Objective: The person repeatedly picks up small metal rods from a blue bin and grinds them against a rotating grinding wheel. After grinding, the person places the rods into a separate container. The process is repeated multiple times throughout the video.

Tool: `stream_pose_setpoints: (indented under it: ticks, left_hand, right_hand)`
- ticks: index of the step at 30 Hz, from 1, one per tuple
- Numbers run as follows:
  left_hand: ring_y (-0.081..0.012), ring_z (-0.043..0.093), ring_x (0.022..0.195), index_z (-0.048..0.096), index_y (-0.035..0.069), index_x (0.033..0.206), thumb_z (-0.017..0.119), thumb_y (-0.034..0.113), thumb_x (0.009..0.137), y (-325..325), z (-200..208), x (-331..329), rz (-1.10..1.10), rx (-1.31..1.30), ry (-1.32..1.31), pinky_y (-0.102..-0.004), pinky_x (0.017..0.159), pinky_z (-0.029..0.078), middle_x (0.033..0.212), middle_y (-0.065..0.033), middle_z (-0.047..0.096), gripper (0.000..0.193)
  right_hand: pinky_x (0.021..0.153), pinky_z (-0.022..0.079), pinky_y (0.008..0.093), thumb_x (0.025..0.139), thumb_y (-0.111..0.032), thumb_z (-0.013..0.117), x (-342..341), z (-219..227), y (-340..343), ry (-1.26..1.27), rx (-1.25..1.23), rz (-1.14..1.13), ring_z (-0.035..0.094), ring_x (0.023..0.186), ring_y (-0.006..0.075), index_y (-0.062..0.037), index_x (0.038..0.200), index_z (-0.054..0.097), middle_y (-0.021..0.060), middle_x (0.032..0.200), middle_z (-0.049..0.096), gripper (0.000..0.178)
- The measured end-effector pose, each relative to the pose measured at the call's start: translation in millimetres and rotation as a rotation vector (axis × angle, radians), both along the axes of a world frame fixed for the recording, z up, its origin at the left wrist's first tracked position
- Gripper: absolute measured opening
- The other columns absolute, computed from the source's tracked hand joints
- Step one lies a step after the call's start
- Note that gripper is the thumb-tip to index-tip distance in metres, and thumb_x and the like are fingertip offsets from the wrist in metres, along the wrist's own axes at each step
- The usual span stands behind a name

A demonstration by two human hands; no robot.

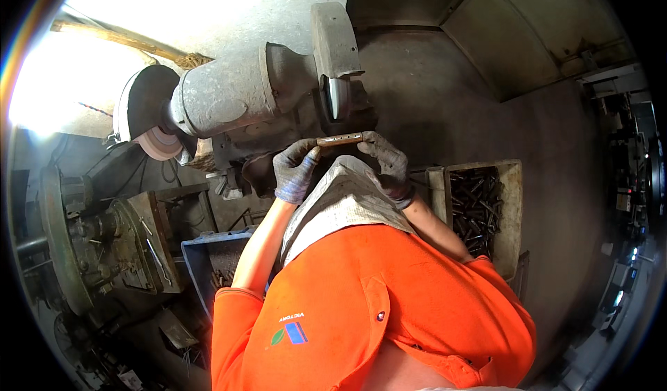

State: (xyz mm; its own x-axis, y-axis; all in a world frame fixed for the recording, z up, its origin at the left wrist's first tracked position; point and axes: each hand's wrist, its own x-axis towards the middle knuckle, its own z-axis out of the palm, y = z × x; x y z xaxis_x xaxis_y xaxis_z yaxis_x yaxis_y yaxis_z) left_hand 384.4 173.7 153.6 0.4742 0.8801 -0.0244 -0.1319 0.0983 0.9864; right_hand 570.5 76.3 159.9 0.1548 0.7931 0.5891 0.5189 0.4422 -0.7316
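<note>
1. While we hold the short, straight, brown metal bar (339, 140) by its two ends, its bright, narrow face with small dark spots, possibly holes, lies uppermost. The bar sits just in front of the silvery, curved grinding surface (338, 99) of the grey, cylindrical grinding machine (226, 92), with a gap showing between them.
2. Grip state: our left hand (295, 172), in a grey and blue knit glove, pinches the left end between thumb and fingers. Our right hand (389, 163), in a dark grey glove, is closed on the right end. We cannot tell how the fingers sit underneath.
3. Handling: we judge the bar stiff, hard to break and light enough for a fingertip hold. Its bright face may be slippery through worn gloves, and its edges could be sharp.
4. Holding points: we should take the bar at both extreme ends, leaving the middle bare and the fingertips behind the side facing the machine.
5. Surroundings: on our right stands a pale, worn, rectangular crate (512, 217) of dark metal pieces (475, 203).
</note>
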Motion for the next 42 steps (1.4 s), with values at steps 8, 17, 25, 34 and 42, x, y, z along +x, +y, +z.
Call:
stream_pose_setpoints:
  ticks: [8,17,25,34,42]
  left_hand:
    - [-0.0092,0.058,0.061,0.064,-0.004,0.091,0.063,0.004,0.081,22,-46,33,0.094,-0.367,-0.052,-0.0216,0.055,0.046,0.076,-0.0054,0.065,0.013]
    - [-0.0043,0.046,0.054,0.067,0.000,0.084,0.065,0.004,0.079,27,-59,71,0.232,-0.311,0.053,-0.0199,0.047,0.038,0.071,0.0008,0.062,0.007]
    - [-0.0067,0.049,0.059,0.066,-0.002,0.085,0.067,0.005,0.079,37,-72,52,0.262,-0.337,0.123,-0.0217,0.052,0.040,0.073,-0.0014,0.063,0.009]
    - [-0.0081,0.053,0.062,0.066,-0.003,0.086,0.067,0.005,0.079,47,-87,33,0.291,-0.361,0.117,-0.0229,0.057,0.043,0.074,-0.0030,0.063,0.011]
    - [-0.0094,0.053,0.050,0.062,-0.002,0.087,0.062,0.007,0.083,46,-66,25,0.258,-0.427,0.037,-0.0232,0.043,0.040,0.078,-0.0094,0.066,0.010]
  right_hand:
    - [0.089,0.045,0.0330,0.078,-0.002,0.062,16,-58,21,0.325,-0.164,-0.064,0.059,0.101,0.0235,-0.0007,0.100,0.065,0.0117,0.102,0.064,0.021]
    - [0.092,0.046,0.0348,0.091,-0.021,0.052,43,-83,21,0.553,-0.409,-0.043,0.058,0.100,0.0230,0.0068,0.106,0.058,0.0142,0.105,0.061,0.033]
    - [0.091,0.046,0.0326,0.092,-0.023,0.051,28,-90,33,0.564,-0.489,-0.024,0.059,0.098,0.0218,0.0076,0.105,0.058,0.0143,0.105,0.061,0.034]
    - [0.085,0.047,0.0288,0.091,-0.023,0.052,0,-80,46,0.786,-0.428,-0.005,0.061,0.093,0.0181,0.0046,0.102,0.062,0.0117,0.099,0.064,0.032]
    - [0.083,0.048,0.0269,0.091,-0.017,0.052,-11,-81,50,0.919,-0.401,0.035,0.061,0.094,0.0160,0.0032,0.105,0.062,0.0101,0.102,0.065,0.027]
